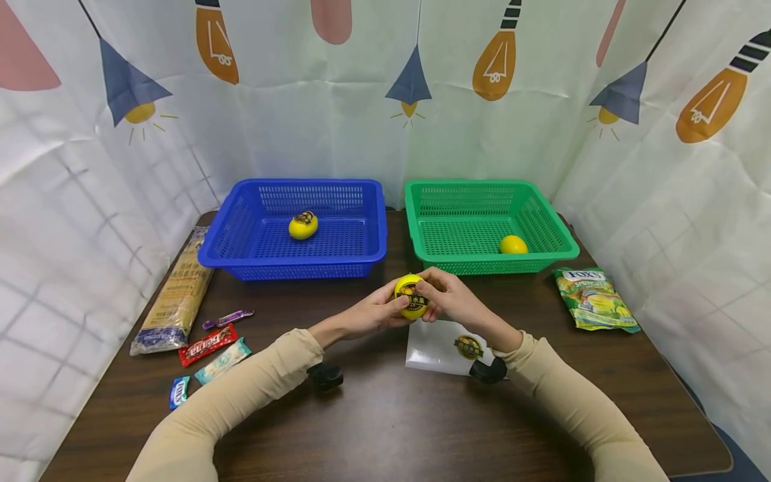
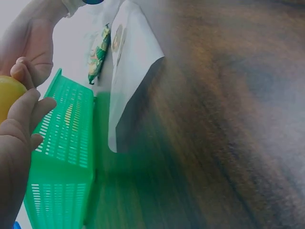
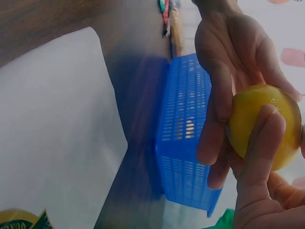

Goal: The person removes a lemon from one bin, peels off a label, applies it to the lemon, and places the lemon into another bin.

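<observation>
A lemon (image 1: 412, 296) with a black and gold sticker on its near side is held between both hands, above the table. My left hand (image 1: 381, 306) grips it from the left, thumb at the sticker. From the right, my right hand (image 1: 453, 296) holds it, its thumb also at the sticker's edge. The right wrist view shows fingers of both hands around the lemon (image 3: 259, 121). Below the right hand lies a white sticker sheet (image 1: 435, 351) bearing one similar sticker (image 1: 468, 347); the right forearm covers part of the sheet.
At the back stand a blue basket (image 1: 301, 271) with a stickered lemon (image 1: 303, 225) and a green basket (image 1: 494, 266) with a lemon (image 1: 513, 244). Left are a noodle-like pack (image 1: 175, 294) and several small wrapped snacks (image 1: 208, 345); right, a green candy bag (image 1: 595, 300).
</observation>
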The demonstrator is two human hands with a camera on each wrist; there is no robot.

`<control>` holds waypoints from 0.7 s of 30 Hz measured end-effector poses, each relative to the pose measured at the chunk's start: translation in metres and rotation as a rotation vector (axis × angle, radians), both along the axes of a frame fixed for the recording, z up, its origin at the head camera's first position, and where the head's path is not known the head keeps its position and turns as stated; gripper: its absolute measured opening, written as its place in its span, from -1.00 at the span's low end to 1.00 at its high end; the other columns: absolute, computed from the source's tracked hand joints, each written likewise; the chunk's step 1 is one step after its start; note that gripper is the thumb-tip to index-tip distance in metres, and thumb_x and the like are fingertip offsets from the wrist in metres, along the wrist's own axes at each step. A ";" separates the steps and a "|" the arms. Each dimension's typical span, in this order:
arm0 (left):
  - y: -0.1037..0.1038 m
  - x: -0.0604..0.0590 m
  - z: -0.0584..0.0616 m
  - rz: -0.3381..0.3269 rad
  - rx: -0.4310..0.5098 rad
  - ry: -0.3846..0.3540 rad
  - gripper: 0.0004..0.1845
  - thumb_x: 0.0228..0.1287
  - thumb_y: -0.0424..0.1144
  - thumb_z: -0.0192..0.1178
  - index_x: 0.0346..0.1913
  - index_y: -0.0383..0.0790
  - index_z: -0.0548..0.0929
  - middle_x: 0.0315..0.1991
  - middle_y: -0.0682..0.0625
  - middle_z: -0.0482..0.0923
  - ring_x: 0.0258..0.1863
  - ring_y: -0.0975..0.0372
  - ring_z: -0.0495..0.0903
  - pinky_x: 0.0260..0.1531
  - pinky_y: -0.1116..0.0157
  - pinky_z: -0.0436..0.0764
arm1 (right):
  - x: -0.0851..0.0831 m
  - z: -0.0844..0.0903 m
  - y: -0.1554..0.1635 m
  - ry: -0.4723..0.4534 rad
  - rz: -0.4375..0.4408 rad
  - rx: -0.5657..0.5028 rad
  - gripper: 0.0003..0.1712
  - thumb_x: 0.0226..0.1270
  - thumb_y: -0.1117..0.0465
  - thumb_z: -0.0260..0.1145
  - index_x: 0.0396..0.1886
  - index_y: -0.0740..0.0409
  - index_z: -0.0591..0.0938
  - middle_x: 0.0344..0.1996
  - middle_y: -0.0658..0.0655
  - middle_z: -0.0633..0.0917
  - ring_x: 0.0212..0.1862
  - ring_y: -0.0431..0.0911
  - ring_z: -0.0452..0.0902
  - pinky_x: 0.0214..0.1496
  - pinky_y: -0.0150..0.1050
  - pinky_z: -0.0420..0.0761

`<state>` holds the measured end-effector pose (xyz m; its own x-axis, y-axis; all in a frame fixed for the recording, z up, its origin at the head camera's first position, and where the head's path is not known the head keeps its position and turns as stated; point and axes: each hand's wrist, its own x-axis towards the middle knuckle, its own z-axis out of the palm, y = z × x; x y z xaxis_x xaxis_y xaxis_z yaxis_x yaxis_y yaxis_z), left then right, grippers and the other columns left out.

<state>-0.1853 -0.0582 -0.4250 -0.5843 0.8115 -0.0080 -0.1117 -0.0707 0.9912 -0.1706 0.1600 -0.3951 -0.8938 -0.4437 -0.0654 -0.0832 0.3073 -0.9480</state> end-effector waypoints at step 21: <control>-0.033 -0.020 0.052 0.210 0.060 0.069 -0.40 0.56 -0.10 -0.01 0.50 -0.25 0.12 0.29 -0.30 0.37 0.11 0.09 0.67 0.19 0.12 0.64 | -0.022 0.028 -0.002 -0.020 -0.040 -0.064 -0.28 0.57 -0.29 -0.16 0.34 0.17 0.41 0.14 0.43 0.58 -0.22 0.07 0.75 -0.16 -0.20 0.78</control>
<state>-0.2053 -0.0909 -0.3727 -0.7380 0.6697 0.0824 -0.0201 -0.1439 0.9894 -0.1923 0.1582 -0.3669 -0.9098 -0.4112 -0.0557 -0.0530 0.2483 -0.9672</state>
